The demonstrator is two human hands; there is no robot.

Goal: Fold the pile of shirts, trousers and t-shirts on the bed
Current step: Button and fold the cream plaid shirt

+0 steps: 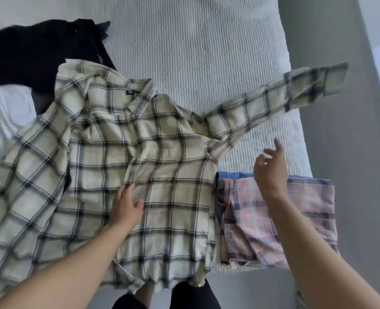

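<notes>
Both hands, left and right, over cream plaid shirt.

No readable text. Small dark neck label inside collar of cream-and-black plaid flannel shirt; its print too blurred to read.

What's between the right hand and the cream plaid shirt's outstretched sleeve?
Nothing visible. The right hand hangs open above the folded pink plaid shirt; only bare bed cover lies between it and the sleeve.
</notes>
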